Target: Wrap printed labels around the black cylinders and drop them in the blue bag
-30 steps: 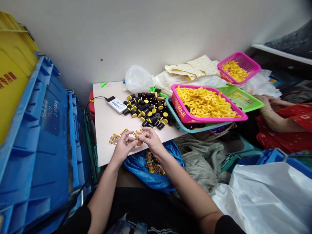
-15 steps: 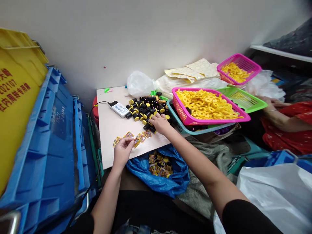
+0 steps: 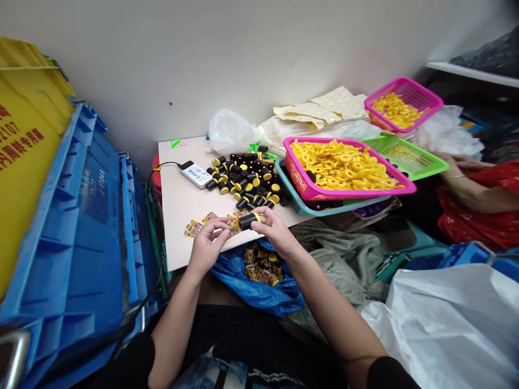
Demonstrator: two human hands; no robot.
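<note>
right hand point(image 3: 271, 229): back from cylinder pile point(image 3: 242, 175), fingers gripping black cylinder point(image 3: 246, 221); left hand point(image 3: 207, 243): fingers bent beside printed labels point(image 3: 195, 226), pinch unclear; cylinder now near labels

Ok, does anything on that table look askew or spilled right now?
The large pink basket looks askew on the teal basket, its right end jutting past the teal rim in this view, so the stack looks uneven. I see no spill: its yellow pieces lie inside. Loose black cylinders form a heap.
</note>
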